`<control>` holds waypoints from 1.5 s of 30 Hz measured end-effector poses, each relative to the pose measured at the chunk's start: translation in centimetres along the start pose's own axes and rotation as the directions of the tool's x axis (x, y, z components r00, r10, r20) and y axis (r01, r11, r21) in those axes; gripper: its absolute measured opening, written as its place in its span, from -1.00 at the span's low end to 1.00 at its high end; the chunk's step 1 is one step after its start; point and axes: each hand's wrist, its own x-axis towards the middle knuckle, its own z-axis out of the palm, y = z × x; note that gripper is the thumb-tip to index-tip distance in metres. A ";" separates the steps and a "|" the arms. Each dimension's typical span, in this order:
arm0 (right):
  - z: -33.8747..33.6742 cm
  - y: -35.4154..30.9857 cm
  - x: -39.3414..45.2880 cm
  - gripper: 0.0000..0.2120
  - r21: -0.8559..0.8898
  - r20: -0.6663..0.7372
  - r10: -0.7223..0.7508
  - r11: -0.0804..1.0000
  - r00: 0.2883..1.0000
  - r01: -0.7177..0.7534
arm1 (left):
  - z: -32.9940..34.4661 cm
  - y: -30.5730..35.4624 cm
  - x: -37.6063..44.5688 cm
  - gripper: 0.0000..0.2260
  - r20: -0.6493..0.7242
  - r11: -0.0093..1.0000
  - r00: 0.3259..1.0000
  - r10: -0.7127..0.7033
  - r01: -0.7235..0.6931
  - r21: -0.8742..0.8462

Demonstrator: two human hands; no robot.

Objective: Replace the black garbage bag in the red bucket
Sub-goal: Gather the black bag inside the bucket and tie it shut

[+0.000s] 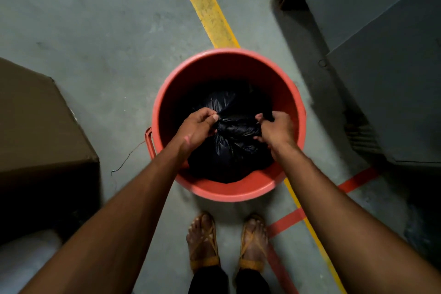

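Observation:
A red bucket (229, 64) stands on the concrete floor right in front of my feet. Inside it sits a full black garbage bag (232, 153), its top gathered into a twisted bunch. My left hand (198, 127) pinches the left end of that bunch, fingers closed on the plastic. On the other end my right hand (276, 130) grips the bunched plastic the same way. Both hands are inside the bucket's mouth, above the bag. The bucket's bottom is hidden under the bag.
A brown cardboard box (40, 126) stands close on the left. Grey metal cabinets (381, 55) fill the right side. A yellow floor line (205, 5) runs under the bucket, crossed by red tape (355, 181). A thin wire (126, 160) lies by the bucket's handle (149, 143).

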 end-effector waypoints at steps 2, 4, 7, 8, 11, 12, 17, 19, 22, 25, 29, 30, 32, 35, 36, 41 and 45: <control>-0.1 0.6 0.2 -0.81 -0.203 -0.023 -0.108 0.974 0.994 0.101 | 0.3 -0.1 0.1 -0.76 -0.016 1.000 1.000 -0.006 0.006 0.019; -0.2 0.5 -0.4 -0.64 -0.380 -0.043 -0.319 0.882 0.947 0.280 | 0.4 -0.1 0.1 -0.78 -0.035 0.999 0.999 0.005 -0.003 0.053; -0.3 -0.4 -1.5 -0.58 -0.491 0.050 -0.575 0.698 0.817 0.521 | 0.5 0.2 -0.4 -0.84 -0.017 0.999 1.000 0.016 -0.015 0.051; -0.1 -0.6 -1.5 -0.61 -0.495 0.113 -0.611 0.649 0.783 0.578 | 0.4 0.3 -0.5 -0.84 -0.014 0.999 1.000 0.018 -0.017 0.038; 0.9 -0.7 -1.0 -0.74 -0.437 0.328 -0.608 0.581 0.723 0.687 | 0.0 0.2 -0.6 -0.82 -0.011 0.999 1.000 0.016 -0.015 0.031; 1.2 -0.6 -0.9 -0.77 -0.441 0.388 -0.588 0.558 0.710 0.703 | 0.0 0.1 -0.7 -0.80 -0.013 0.999 1.000 0.013 -0.012 0.044; 1.8 -1.6 -0.9 -0.73 -0.514 0.497 -0.518 0.471 0.696 0.717 | -0.3 -0.3 -1.1 -0.46 -0.007 0.990 0.992 0.123 -0.122 0.063; 1.7 -2.7 -0.9 -0.69 -0.499 0.535 -0.465 0.500 0.706 0.708 | -0.6 -0.3 -1.4 -0.28 0.076 0.967 0.968 0.239 -0.244 0.068; 2.1 -3.9 -1.1 -0.73 -0.471 0.645 -0.412 0.449 0.644 0.759 | -0.8 -0.6 -1.4 -0.23 0.141 0.937 0.942 0.304 -0.322 0.132; 1.7 -3.7 -2.2 -0.58 -0.459 0.710 -0.328 0.455 0.623 0.763 | -1.1 -0.9 -1.1 -0.49 0.053 0.930 0.966 0.253 -0.258 0.263; 1.1 -1.1 -2.8 -0.42 -0.468 0.708 -0.433 0.304 0.558 0.830 | -0.5 -0.5 -1.1 -0.86 -0.025 0.990 0.999 0.025 -0.021 0.139; 1.2 -0.7 -2.8 -0.47 -0.477 0.689 -0.469 0.279 0.552 0.833 | -0.1 0.0 -1.5 -0.89 -0.032 0.997 0.999 -0.032 0.035 0.070; 1.8 -0.5 -2.7 -0.61 -0.464 0.653 -0.533 0.281 0.538 0.840 | -0.1 0.3 -2.1 -0.78 -0.013 0.995 0.995 -0.095 0.095 -0.031; 2.1 -1.0 -2.5 -0.63 -0.443 0.629 -0.529 0.359 0.570 0.822 | -0.4 0.2 -2.6 -0.81 0.008 0.999 0.999 -0.037 0.037 -0.025; 2.1 -1.0 -2.3 -0.63 -0.444 0.593 -0.518 0.427 0.616 0.788 | -0.6 0.0 -2.5 -0.87 0.022 1.000 1.000 -0.017 0.016 0.018; 2.2 -1.2 -2.4 -0.53 -0.336 0.422 -0.272 0.839 0.865 0.428 | -0.3 -0.3 -2.0 -0.90 0.017 1.000 1.000 -0.001 0.001 0.030; 2.4 -0.9 -4.3 -0.12 -0.473 0.596 -0.185 0.705 0.781 0.528 | 1.1 -0.3 -2.2 -0.69 0.019 0.996 0.996 -0.084 0.083 0.039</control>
